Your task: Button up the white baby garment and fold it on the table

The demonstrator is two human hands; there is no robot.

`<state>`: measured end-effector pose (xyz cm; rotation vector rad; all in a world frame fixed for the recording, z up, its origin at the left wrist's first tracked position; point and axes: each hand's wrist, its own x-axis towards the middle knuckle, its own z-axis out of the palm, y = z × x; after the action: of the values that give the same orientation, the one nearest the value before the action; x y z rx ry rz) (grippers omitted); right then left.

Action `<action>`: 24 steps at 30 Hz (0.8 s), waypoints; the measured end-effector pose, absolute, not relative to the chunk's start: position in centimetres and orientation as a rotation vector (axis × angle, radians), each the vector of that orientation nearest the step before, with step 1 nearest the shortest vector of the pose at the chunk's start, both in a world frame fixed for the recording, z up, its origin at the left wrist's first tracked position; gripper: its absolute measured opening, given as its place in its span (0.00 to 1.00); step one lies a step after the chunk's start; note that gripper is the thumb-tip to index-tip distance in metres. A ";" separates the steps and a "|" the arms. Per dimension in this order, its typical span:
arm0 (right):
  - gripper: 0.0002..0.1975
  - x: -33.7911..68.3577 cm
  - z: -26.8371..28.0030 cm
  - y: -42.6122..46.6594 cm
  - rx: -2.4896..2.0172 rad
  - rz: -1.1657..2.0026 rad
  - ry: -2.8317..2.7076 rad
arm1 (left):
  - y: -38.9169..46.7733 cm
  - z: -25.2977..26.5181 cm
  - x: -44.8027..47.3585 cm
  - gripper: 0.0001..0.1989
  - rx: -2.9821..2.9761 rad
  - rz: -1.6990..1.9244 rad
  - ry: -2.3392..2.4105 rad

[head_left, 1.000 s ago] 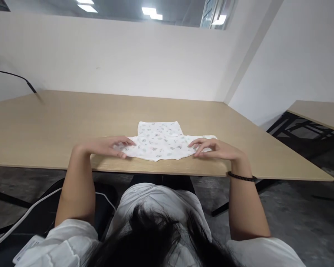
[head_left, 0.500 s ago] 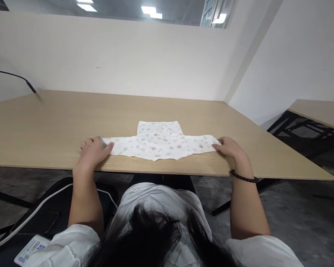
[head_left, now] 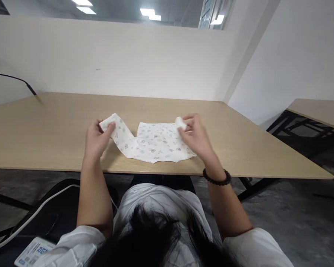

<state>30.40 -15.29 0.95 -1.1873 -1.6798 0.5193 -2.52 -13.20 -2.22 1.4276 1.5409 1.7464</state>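
Note:
A small white baby shirt [head_left: 158, 142] printed with little pale figures lies on the table, close to its front edge. My left hand [head_left: 98, 137] pinches the cuff end of the sleeve on the left, thumb on top, and holds it raised off the wood. That sleeve slants up from the shirt's body. At the right, my right hand [head_left: 196, 135] is closed on the other sleeve's end, lifted and drawn in over the body; motion blurs its fingers. The right hand hides part of that sleeve and the shirt's right side.
The light wooden table [head_left: 72, 111] runs back to a white wall [head_left: 128, 59]. A black cable [head_left: 30, 88] hangs at the far left. Below on the left is a dark chair [head_left: 44, 218] with a white cord and a printed card [head_left: 35, 252]. Another table [head_left: 320, 113] stands right.
Both sleeves were flat and stretched sideways; now both hands have lifted their ends. My right hand has brought its sleeve inward over the body, and my left hand has moved slightly up and inward.

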 end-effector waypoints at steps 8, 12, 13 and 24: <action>0.22 30.5 -2.4 -15.5 -1.159 0.570 -2.032 | -13.2 -0.4 4.2 0.12 1.812 1.625 1.668; 0.21 31.3 -4.5 -15.9 -1.284 0.477 -2.287 | -14.2 -0.8 8.5 0.13 2.042 1.430 1.513; 0.21 31.3 -4.9 -16.1 -1.301 0.484 -2.334 | -14.6 -0.9 9.2 0.15 2.135 1.317 1.410; 0.25 32.2 -5.8 -17.3 -1.294 0.387 -2.044 | -17.4 -4.7 4.5 0.42 2.482 0.462 1.477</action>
<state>32.18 -17.32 -5.77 -1.2940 -2.0438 0.3869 4.45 -17.42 -4.69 2.4821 1.4770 0.4621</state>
